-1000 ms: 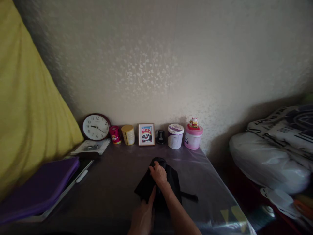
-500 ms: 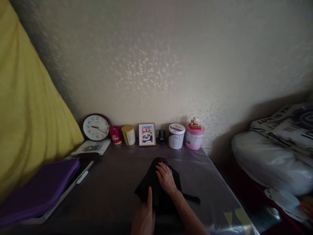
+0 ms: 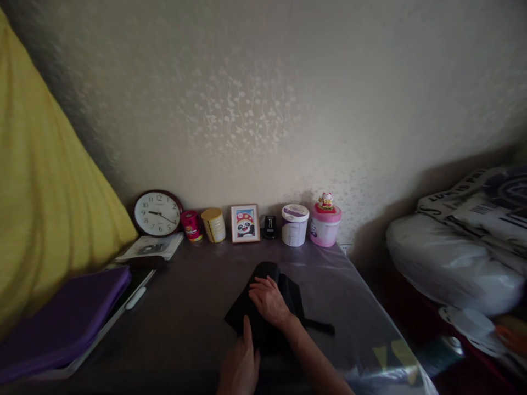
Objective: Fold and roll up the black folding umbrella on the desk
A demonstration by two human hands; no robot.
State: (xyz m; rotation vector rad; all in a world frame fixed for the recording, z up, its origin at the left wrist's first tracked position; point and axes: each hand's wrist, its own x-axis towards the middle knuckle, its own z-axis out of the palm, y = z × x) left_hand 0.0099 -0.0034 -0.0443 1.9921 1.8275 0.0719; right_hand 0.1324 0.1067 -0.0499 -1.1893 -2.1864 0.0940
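Observation:
A black folding umbrella (image 3: 257, 314) with loose, flattened fabric lies on the table in front of me. Its dark strap (image 3: 320, 327) trails off to the right. My right hand (image 3: 270, 305) rests palm down on the upper part of the fabric, fingers slightly spread. At the lower left edge of the umbrella is my left hand (image 3: 239, 366), its index finger stretched forward over the cloth and its thumb apart. The other left fingers are hidden in shadow. Dark folds hide the near end of the umbrella.
A grey cover (image 3: 177, 323) lies over the table. Along the wall stand a clock (image 3: 157, 214), a pink can (image 3: 191, 226), a yellow-lidded can (image 3: 214, 225), a panda picture (image 3: 245, 224), a purple-white tub (image 3: 295, 225) and a pink tub (image 3: 325, 227). A purple folder (image 3: 68, 321) lies left.
My right hand has slid a little to the left over the black fabric. My left index finger has shifted slightly left. The view has moved slightly.

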